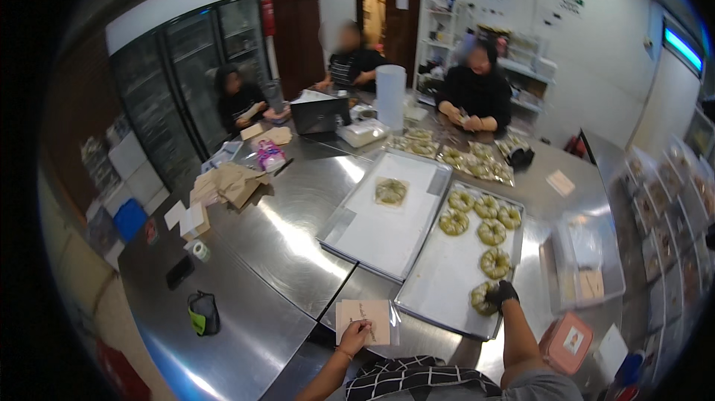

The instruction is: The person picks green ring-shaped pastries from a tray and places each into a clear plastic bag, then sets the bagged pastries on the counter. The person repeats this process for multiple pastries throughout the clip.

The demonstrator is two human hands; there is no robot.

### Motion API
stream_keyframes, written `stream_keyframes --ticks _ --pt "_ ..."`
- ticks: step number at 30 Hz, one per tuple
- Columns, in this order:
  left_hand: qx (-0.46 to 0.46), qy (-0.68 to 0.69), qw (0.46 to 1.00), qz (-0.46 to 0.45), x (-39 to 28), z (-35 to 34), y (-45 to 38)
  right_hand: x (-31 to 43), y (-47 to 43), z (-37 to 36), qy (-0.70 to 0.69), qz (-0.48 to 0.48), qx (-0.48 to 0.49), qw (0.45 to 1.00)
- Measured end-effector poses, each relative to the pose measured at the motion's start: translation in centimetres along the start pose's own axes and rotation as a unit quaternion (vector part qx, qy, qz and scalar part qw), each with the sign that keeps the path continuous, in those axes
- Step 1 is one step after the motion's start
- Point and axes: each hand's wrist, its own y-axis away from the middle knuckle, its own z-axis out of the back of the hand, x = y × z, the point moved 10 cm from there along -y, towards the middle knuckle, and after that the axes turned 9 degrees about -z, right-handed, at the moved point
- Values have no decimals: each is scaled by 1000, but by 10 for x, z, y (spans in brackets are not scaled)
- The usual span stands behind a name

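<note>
My right hand (505, 295), in a black glove, grips the edge of a green ring-shaped pastry (482, 297) at the near end of the right tray (435, 295). Several more green rings (495, 263) lie further up on that paper-lined tray. My bare left hand (356, 335) is on a printed tan card (370, 311) in a clear bag by the table's near edge; its fingers pinch at the card. On the left tray (385, 222) lies one ring in a clear bag (391, 191).
A clear plastic bin (586, 261) and a pink container (566, 343) stand at the right. Bagged pastries (477, 161) lie beyond the trays. Three people are around the table's far side. Brown paper (226, 183), a tape roll (201, 251) and a pouch (203, 313) lie left.
</note>
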Motion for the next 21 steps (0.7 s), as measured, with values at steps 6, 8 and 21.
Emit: stream_keyframes --ticks 6,8,21 --pt "-15 -3 999 -34 -5 -2 0 11 4 6 -64 24 30 997" --pt "-14 -20 999 -38 -4 -3 -2 11 -3 0 -54 25 64 996" --pt "-85 -288 952 -62 -48 -7 5 -25 -34 -12 -204 -11 110 973"
